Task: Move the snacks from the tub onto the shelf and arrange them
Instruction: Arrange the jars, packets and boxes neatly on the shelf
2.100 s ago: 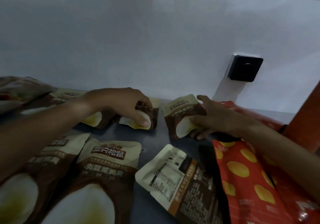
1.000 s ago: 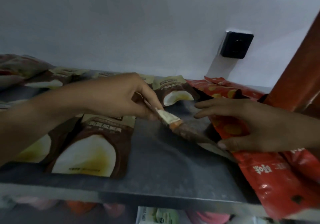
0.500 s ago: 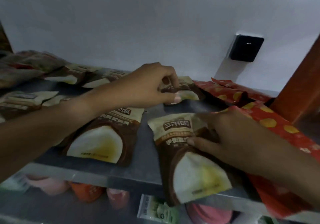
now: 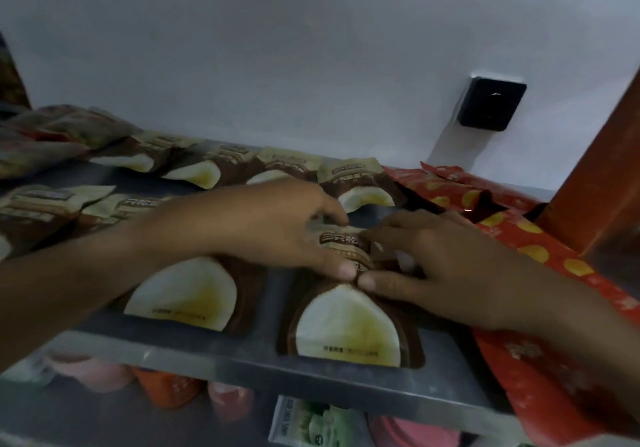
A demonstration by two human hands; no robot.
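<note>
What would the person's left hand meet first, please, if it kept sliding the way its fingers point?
The left hand points rightward across the brown pouch, so it would probably meet the right hand first; their fingertips look almost touching already.

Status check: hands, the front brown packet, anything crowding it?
Both hands, left and right, flat on front brown packet on shelf. Red bag close beside it.

Both my forearms are bare, no sleeves reaching into view. My left hand (image 4: 277, 228) and right hand (image 4: 446, 266) wear no gloves, rings or watch that I can see. My fingernails are short and plain, blurred here.
</note>
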